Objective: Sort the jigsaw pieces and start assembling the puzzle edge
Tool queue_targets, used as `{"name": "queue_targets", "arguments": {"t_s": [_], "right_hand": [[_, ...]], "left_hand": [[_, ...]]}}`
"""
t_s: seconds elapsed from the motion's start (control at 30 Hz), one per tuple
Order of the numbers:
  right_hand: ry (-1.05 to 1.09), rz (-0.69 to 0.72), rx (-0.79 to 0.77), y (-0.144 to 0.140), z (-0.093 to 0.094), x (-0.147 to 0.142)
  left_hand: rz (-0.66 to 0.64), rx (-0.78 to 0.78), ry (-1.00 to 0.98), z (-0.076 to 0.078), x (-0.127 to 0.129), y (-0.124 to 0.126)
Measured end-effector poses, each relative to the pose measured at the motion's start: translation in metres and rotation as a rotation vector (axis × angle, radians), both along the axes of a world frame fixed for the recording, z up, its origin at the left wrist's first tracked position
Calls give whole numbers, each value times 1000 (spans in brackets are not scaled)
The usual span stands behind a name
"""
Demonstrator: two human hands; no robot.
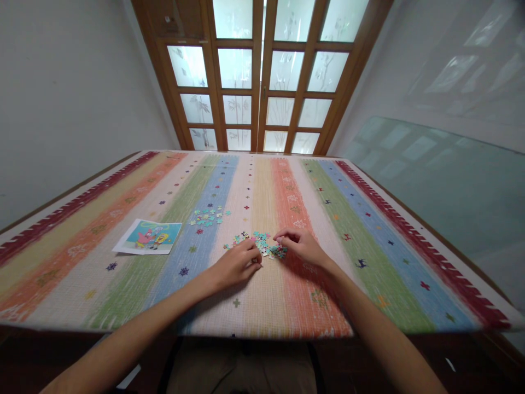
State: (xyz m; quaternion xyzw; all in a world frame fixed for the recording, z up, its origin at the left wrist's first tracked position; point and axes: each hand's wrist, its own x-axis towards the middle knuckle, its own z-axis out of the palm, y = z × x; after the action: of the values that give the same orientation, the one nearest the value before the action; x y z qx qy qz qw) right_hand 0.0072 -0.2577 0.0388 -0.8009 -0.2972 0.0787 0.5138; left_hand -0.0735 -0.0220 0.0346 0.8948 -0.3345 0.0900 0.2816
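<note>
A loose pile of small jigsaw pieces, mostly teal with some pink and yellow, lies at the middle of the table. My left hand rests at the pile's near left side, fingers curled and thumb close to them; whatever they hold is too small to make out. On the pile's right side is my right hand, thumb and index finger brought together above the pieces. Whether a piece sits in that pinch is hidden. Farther left, a separate spread of teal jigsaw pieces lies on the blue stripe.
A printed cartoon picture lies on the left, its paper slightly bent. The striped tablecloth covers the table, whose front edge is just before me. Behind the table stand wooden doors with frosted panes; a glass panel leans at the right.
</note>
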Motion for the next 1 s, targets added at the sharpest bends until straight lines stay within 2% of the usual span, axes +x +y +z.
{"name": "queue_targets", "arguments": {"t_s": [0.1, 0.2, 0.37, 0.53, 0.67, 0.87, 1.0], "right_hand": [[-9, -4, -4, 0, 1, 0], [-32, -11, -24, 0, 0, 0], [-59, -10, -84, 1, -2, -2], [-67, -5, -98, 2, -4, -2], [-69, 3, -102, 1, -5, -2], [-67, 12, -142, 1, -3, -2], [-61, 15, -140, 1, -3, -2]], "left_hand": [[33, -59, 31, 7, -1, 15], [156, -102, 9, 13, 0, 42], [417, -31, -68, 12, 5, 98], [532, 67, -84, 4, 7, 139], [532, 132, -85, -4, 8, 152], [542, 244, -70, -10, 10, 157], [552, 237, -73, -10, 12, 158]]}}
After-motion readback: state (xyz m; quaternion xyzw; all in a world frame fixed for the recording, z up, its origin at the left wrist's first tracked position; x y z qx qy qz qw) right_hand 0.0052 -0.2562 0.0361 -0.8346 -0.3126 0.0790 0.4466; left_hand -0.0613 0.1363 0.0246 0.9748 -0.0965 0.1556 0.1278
